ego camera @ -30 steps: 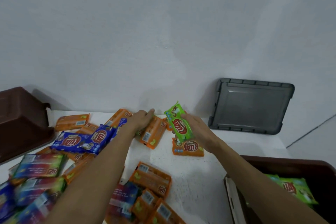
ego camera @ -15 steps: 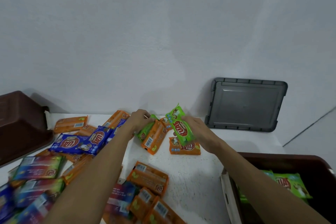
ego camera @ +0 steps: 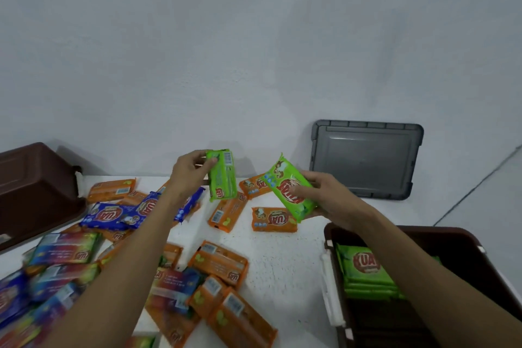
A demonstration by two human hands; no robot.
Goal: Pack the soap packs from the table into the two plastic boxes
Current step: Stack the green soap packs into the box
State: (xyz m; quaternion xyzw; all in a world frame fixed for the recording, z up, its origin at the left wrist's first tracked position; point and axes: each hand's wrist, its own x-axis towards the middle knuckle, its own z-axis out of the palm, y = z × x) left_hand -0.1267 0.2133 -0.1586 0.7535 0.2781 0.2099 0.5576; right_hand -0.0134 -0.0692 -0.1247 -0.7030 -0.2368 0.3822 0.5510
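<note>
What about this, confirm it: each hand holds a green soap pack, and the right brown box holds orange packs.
Wrong colour: the head view shows green packs in the right brown box. The left hand holds one green soap pack, the right hand another.

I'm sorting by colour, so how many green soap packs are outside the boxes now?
2. The barcode-side green pack is in the left hand; the logo-side green pack is in the right hand. Others may be buried in the pile of packs.
</note>
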